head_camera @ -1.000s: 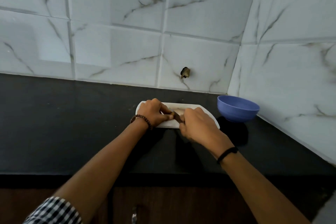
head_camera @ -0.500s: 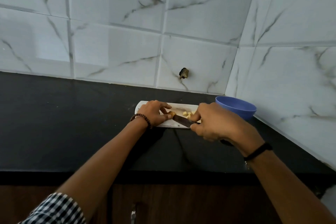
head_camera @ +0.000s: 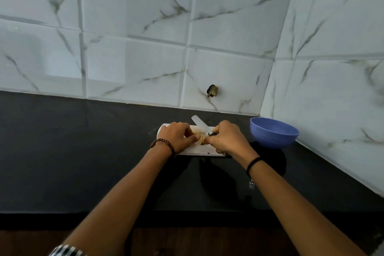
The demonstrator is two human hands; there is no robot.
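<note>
White chopping board (head_camera: pixel 199 150) on the table (head_camera: pixel 83 151) carried the pale food piece (head_camera: pixel 197 137), pinched by the left hand (head_camera: pixel 178 136). The right hand (head_camera: pixel 227 139), gripping the knife (head_camera: pixel 199 123), had returned beside it, blade lifted toward the wall (head_camera: pixel 207 64): likely another cut coming.

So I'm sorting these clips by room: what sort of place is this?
Most likely a home kitchen: a black counter against a marble-look tiled wall, a white cutting board where the left hand holds a bit of food and the right hand grips a knife, and a blue bowl beside it.
</note>
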